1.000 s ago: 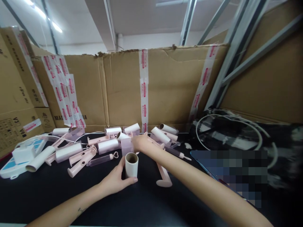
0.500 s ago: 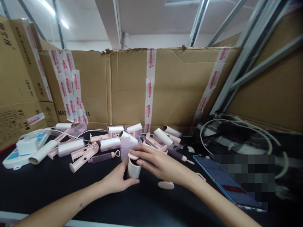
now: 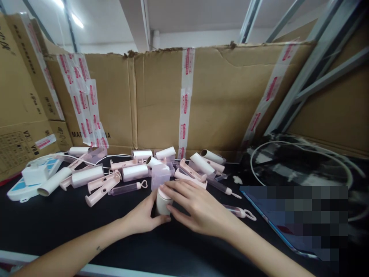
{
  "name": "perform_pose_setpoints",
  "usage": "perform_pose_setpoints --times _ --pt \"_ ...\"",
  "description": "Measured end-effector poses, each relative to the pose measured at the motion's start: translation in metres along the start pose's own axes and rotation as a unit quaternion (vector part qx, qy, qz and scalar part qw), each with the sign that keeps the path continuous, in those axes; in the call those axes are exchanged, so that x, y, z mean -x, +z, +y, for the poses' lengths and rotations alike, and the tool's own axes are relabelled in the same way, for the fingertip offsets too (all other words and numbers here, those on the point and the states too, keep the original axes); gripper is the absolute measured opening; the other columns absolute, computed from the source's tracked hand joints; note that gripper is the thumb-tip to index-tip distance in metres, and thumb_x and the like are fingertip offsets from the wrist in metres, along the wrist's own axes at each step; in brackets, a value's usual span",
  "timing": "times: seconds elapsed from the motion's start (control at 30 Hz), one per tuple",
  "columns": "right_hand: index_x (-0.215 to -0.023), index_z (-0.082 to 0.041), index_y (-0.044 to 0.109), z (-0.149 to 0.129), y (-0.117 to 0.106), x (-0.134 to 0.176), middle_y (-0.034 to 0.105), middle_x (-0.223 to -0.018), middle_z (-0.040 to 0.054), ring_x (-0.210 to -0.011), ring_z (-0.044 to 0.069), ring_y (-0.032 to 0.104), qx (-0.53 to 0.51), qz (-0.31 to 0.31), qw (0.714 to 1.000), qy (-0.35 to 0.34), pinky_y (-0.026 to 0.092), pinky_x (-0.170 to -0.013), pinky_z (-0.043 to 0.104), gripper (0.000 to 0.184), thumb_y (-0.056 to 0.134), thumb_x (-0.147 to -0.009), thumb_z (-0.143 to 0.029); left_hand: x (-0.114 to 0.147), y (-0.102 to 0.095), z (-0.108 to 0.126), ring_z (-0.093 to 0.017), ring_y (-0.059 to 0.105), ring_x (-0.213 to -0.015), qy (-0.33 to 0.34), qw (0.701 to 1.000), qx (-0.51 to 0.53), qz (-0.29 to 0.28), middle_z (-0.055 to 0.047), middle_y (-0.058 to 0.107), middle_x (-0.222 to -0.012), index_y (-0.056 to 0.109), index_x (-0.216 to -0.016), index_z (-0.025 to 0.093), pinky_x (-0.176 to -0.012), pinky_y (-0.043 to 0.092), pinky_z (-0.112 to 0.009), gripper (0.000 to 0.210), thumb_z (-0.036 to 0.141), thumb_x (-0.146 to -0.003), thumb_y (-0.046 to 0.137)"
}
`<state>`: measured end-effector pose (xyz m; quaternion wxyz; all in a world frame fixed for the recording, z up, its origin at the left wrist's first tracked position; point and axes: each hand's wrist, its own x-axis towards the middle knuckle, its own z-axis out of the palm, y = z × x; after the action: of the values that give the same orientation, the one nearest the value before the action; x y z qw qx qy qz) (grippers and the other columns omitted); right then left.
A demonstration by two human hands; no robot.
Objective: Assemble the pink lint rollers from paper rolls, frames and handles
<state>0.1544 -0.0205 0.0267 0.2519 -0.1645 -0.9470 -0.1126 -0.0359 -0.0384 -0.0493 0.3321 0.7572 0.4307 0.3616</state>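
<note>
Low over the black tabletop, my left hand point(image 3: 141, 215) is wrapped round an upright white roll point(image 3: 163, 207), with the thumb at its near side. A pale pink round cap point(image 3: 164, 193) covers the roll's top end. My right hand point(image 3: 198, 207) is closed over it, fingertips on the cap and thumb against the upper side of the roll. Just behind stands a translucent lilac plastic sleeve point(image 3: 160, 175). Past my right wrist lies a clear tube with a pink loop handle point(image 3: 250, 215), partly hidden by my arm.
White rolls point(image 3: 135, 172), pink roller handles point(image 3: 103, 188) and clear tubes point(image 3: 125, 189) lie scattered behind my hands. A white power strip point(image 3: 21, 188) is at the left, a phone point(image 3: 276, 227) at the right, near a coiled white cable point(image 3: 252, 161). Cardboard point(image 3: 155, 104) walls the back.
The cap has gone from tilted above the roll's dark opening to lying over its end. My right hand has come down with it. The camera view has shifted slightly.
</note>
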Motion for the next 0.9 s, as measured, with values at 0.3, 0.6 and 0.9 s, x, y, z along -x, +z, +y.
perform_pose_setpoints --times 0.3,0.6,0.9 --pt "-0.132 -0.017 0.036 0.01 0.007 0.021 0.049 -0.129 0.013 -0.119 0.022 0.047 -0.148 0.072 0.982 0.096 0.042 -0.096 0.04 0.047 0.045 -0.086 -0.023 0.006 0.007 -0.012 -0.026 0.042 -0.125 0.079 0.991 -0.097 0.041 -0.014 0.036 -0.138 0.011 -0.135 0.025 -0.105 0.031 -0.043 0.078 0.029 -0.076 0.062" --pt "-0.103 -0.019 0.062 0.073 -0.016 0.103 0.06 -0.102 0.0124 -0.093 0.028 0.06 -0.01 -0.162 0.961 0.222 0.05 -0.077 0.041 0.035 0.061 -0.077 -0.042 0.003 0.011 -0.01 -0.026 0.055 -0.107 0.024 0.997 -0.046 0.054 -0.014 0.047 -0.124 0.009 -0.129 0.025 -0.097 0.037 -0.047 0.08 0.029 -0.072 0.065" --pt "-0.104 -0.02 0.056 0.037 -0.007 0.074 0.066 -0.096 0.0079 -0.085 0.021 0.062 -0.004 -0.05 0.984 0.17 0.046 -0.071 0.03 0.025 0.044 -0.09 -0.036 0.0 -0.008 0.034 -0.025 0.061 -0.087 -0.06 0.914 0.393 0.085 -0.007 0.06 -0.093 -0.001 -0.13 0.029 -0.067 0.053 -0.042 0.086 0.027 -0.075 0.066"
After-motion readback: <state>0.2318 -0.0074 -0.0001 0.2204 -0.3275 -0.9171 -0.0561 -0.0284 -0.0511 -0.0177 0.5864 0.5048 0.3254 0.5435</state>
